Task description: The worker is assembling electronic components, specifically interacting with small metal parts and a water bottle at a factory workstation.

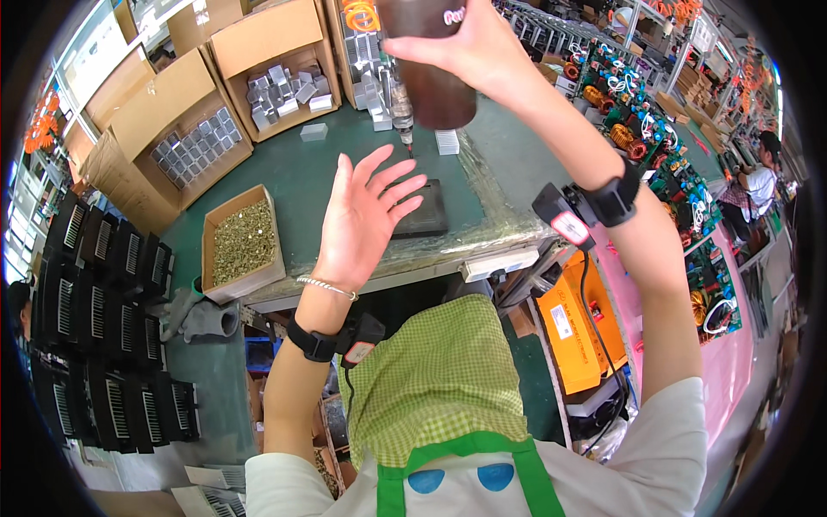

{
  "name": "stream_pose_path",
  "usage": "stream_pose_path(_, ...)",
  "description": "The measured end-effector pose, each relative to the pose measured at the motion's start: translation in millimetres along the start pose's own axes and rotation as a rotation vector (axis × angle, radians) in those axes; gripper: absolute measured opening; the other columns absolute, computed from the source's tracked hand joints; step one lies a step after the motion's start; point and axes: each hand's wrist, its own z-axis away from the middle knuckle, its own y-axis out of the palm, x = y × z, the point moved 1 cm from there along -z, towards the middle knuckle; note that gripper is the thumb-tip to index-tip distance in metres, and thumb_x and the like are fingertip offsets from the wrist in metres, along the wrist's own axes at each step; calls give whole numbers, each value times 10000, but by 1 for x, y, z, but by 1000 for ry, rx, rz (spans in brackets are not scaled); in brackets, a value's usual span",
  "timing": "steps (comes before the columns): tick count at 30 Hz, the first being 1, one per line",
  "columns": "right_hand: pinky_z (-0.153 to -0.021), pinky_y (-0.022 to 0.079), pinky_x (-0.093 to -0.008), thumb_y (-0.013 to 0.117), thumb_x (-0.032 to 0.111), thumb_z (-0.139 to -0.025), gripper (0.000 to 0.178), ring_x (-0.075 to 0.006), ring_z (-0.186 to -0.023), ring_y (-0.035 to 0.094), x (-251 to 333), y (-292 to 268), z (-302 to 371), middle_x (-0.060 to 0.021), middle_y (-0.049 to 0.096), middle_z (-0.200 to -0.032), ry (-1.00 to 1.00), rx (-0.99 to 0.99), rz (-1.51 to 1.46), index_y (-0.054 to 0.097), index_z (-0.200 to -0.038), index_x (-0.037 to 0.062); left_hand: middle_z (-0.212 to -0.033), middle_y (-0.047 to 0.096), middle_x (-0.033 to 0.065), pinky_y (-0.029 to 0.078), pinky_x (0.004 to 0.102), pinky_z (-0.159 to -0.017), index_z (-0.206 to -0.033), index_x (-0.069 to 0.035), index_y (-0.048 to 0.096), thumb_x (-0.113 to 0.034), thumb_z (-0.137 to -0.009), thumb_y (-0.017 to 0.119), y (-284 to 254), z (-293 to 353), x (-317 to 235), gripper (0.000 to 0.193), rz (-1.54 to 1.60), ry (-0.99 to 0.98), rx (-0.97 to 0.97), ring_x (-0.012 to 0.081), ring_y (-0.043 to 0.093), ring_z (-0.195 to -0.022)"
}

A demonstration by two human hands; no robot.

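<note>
Raised at the upper middle, my right hand is closed round a large dark brown, see-through bottle; its top runs out of view. My left hand is held palm up over the near part of the bench, fingers spread, with nothing in it. Just beyond those fingertips hangs an electric screwdriver, its bit pointing down. Below the bit a flat black block lies on the green bench top. A cardboard box full of small brass-coloured screws stands left of my left hand.
Open cartons of grey metal parts stand at the back left. Stacked black finned parts fill the left side, near grey gloves. Circuit boards line the right, above an orange bin. A co-worker sits far right.
</note>
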Motion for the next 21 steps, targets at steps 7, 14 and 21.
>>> stream_pose_path(7, -797, 465, -329, 786, 267, -614, 608, -177, -871, 572, -45, 30, 62, -96, 556, -1004, 468, 193, -620, 478, -1071, 11, -1220, 408, 165, 375, 356, -919, -1306, -4, 273, -447, -911, 368, -40, 13, 24, 601, -158, -21, -108, 247, 456, -1090)
stream_pose_path(14, -956, 350, -336, 778, 271, -625, 832, -188, -1123, 442, -42, 55, 119, -104, 455, -1207, 245, 188, -442, 311, -1272, 35, -1181, 467, 134, 395, 335, -909, -1285, -22, 277, -177, -628, 765, -17, 12, 38, 834, -751, 230, 78, 203, 476, -1082)
stream_pose_path(21, -994, 320, -374, 714, 362, -686, 801, -241, -1215, 380, -33, 7, 99, -129, 408, -1276, 141, 353, -815, 293, -1297, 59, -1052, 535, 154, 418, 331, -843, -1213, 33, 362, -114, -562, 764, -27, 30, 53, 779, -1094, 430, -257, 223, 533, -957)
